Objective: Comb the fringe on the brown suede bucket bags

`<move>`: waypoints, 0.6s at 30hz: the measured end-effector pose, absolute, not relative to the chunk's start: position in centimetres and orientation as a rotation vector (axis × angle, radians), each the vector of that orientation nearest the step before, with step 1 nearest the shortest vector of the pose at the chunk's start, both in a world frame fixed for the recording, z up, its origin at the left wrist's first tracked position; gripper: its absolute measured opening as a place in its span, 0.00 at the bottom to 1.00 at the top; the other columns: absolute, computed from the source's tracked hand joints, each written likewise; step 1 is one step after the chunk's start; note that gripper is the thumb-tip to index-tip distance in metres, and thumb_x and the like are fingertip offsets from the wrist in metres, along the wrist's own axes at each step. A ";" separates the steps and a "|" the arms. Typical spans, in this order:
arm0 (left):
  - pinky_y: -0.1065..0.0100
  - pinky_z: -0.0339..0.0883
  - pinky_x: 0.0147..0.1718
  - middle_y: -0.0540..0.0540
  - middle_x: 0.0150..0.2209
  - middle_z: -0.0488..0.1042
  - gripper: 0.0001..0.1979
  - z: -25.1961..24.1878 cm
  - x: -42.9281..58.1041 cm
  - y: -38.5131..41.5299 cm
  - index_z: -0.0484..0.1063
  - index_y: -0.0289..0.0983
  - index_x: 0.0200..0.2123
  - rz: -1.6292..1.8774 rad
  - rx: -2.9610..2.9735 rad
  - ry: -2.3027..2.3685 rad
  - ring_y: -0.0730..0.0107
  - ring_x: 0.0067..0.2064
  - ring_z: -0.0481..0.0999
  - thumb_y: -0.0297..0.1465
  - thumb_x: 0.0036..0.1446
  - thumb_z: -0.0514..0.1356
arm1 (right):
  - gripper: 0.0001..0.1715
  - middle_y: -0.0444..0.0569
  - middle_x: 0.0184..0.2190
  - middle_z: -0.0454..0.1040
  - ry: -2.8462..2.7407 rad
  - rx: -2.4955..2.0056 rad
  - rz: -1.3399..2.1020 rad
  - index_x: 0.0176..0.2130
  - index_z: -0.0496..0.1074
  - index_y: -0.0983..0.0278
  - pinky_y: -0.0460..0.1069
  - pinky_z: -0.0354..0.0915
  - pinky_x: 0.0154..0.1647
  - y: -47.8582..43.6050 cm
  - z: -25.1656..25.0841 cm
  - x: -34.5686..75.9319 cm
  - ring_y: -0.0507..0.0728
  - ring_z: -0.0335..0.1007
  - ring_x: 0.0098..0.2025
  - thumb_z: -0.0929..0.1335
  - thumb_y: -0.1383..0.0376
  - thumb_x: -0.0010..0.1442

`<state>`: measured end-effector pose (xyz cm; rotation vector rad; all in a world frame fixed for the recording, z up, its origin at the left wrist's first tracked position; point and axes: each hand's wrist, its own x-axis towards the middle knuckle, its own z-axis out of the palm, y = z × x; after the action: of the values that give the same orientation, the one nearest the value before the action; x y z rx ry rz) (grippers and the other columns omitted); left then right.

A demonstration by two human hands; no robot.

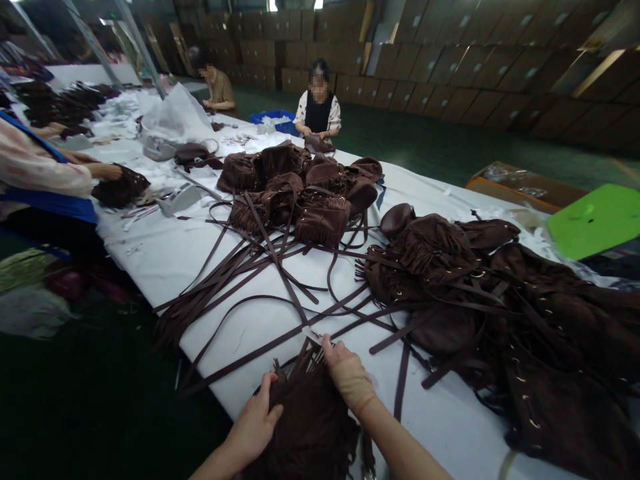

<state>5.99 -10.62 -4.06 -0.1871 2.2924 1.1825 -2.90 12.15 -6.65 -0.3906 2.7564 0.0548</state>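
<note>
A dark brown fringed suede bag [307, 427] lies at the near edge of the white table [235, 267]. My left hand [257, 420] grips its left side, thumb on top and fingers curled round the edge. My right hand [345, 373] rests on the bag's upper end, fingers closed by a small pale tag [313, 335] on a brown strap [280, 343]. Long brown straps fan out just beyond my hands.
Piles of matching brown bags lie mid-table [300, 190] and at the right [500, 300]. A person's sleeve [45, 173] works at the left; two people sit at the far end. A green board [595, 220] and stacked cartons [450, 67] stand at the right and behind.
</note>
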 end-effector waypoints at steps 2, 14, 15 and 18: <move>0.58 0.55 0.58 0.35 0.56 0.69 0.30 -3.7 4.2 -10.6 0.57 0.34 0.59 1.107 -0.071 2.394 0.53 0.59 0.66 0.30 0.52 0.55 | 0.30 0.59 0.40 0.73 2.795 -0.403 0.083 0.62 0.55 0.66 0.49 0.69 0.35 12.3 -5.8 -2.7 0.59 0.75 0.39 0.56 0.79 0.61; 0.63 0.65 0.32 0.44 0.24 0.73 0.24 -3.4 -1.8 -2.3 0.67 0.37 0.25 1.625 0.024 2.170 0.61 0.29 0.75 0.48 0.62 0.45 | 0.34 0.49 0.34 0.72 2.964 -0.857 0.241 0.62 0.55 0.62 0.46 0.64 0.28 17.1 -4.7 -1.9 0.54 0.73 0.30 0.61 0.79 0.58; 0.64 0.64 0.29 0.45 0.22 0.72 0.25 -3.5 -1.2 -3.0 0.67 0.37 0.25 1.712 -0.029 2.088 0.62 0.26 0.74 0.50 0.61 0.46 | 0.36 0.49 0.35 0.73 2.937 -0.867 0.207 0.62 0.55 0.61 0.45 0.64 0.29 18.5 -5.3 -1.7 0.54 0.74 0.31 0.61 0.80 0.57; 0.64 0.66 0.29 0.45 0.24 0.73 0.28 -3.2 -0.1 -4.5 0.67 0.36 0.28 1.968 -0.226 1.822 0.64 0.25 0.75 0.55 0.58 0.46 | 0.40 0.49 0.36 0.75 2.871 -0.628 0.148 0.61 0.56 0.62 0.44 0.63 0.30 21.7 -7.0 -0.9 0.53 0.75 0.32 0.59 0.84 0.52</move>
<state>-0.13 -4.53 -3.24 -0.2257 1.8221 1.9683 -0.85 21.68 -7.02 -0.6276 2.8710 0.1477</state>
